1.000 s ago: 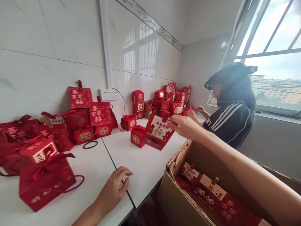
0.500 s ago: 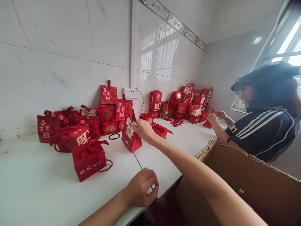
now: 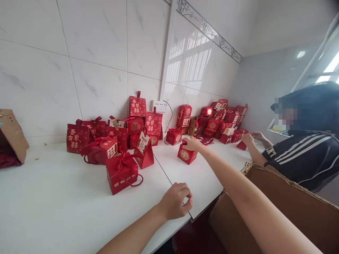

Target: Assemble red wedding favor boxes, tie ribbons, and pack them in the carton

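Head: right hand (image 3: 195,144) at red box (image 3: 187,156), grip unclear; left hand (image 3: 176,201) half-curled; carton (image 3: 102,153): 囍

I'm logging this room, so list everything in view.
Tiled wall: 1, white, behind
Table: 1, white, foreground
Left gift boxes: several, red, on table
Far gift boxes: many, overlapping, red, by wall
Emblem box: 1, red, centre
Left carton: 1, brown, left edge
Large carton: 1, brown, lower right
Socket strip: 1, white, on wall
Cable: 1, dark, by strip
Window: 1, pale, upper right
Co-worker: 1, dark clothing, right
Left hand: 1, bare, at table edge
Right hand: 1, bare, at top of emblem box
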Demonstrator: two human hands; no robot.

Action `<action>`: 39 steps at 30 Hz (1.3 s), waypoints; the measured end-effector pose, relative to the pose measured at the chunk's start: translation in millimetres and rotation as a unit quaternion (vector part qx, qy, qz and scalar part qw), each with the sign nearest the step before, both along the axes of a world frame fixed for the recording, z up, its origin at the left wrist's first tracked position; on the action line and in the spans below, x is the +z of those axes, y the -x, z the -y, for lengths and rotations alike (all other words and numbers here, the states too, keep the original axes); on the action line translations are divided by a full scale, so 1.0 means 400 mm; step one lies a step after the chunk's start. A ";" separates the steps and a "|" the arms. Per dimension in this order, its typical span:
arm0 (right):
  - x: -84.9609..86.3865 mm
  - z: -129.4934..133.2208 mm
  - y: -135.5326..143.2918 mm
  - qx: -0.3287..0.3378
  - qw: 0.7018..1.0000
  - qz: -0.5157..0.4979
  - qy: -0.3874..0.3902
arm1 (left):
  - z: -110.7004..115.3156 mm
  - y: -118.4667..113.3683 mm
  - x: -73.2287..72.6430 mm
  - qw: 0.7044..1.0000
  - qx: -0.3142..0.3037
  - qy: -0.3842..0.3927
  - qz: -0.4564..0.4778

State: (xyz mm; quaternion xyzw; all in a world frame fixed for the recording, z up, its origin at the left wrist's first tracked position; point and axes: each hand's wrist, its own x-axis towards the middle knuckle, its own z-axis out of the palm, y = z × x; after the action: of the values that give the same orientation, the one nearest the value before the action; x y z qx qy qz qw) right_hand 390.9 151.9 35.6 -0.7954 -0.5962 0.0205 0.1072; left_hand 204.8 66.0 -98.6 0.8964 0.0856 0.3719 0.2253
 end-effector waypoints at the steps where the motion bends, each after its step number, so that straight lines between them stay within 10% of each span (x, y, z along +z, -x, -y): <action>1: -0.010 0.018 -0.023 -0.009 1.000 -0.001 0.023 | -0.001 -0.001 0.002 1.000 0.004 0.006 0.003; 6: -0.028 0.089 -0.012 -0.022 0.995 -0.031 0.090 | -0.018 -0.006 0.007 0.987 0.066 0.140 0.034; 13: 0.017 0.184 0.045 0.012 0.958 -0.271 0.094 | -0.077 0.000 0.020 0.895 0.157 0.389 0.152; 18: -0.046 0.188 0.032 -0.017 0.946 -0.325 -0.016 | -0.129 0.021 0.048 0.876 0.182 0.413 0.172; 23: -0.117 0.209 0.076 0.049 0.896 -0.437 0.063 | -0.140 0.049 0.078 0.880 0.187 0.413 0.144; 29: -0.096 0.313 0.116 0.104 0.829 -0.523 0.167 | -0.065 0.162 0.122 0.879 0.221 0.412 0.096; 34: -0.050 0.354 0.115 0.106 0.894 -0.388 0.199 | -0.014 0.274 0.195 0.909 0.151 0.384 -0.063; 39: -0.048 0.346 0.144 0.108 0.933 -0.305 0.159 | -0.002 0.266 0.260 0.902 0.173 0.337 -0.209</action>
State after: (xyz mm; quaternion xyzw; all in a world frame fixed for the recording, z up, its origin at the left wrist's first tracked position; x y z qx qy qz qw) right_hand 333.3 13.5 16.5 -0.6880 -0.6061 0.3684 0.1534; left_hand 98.4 67.0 5.3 0.7953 0.4045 0.1587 0.4228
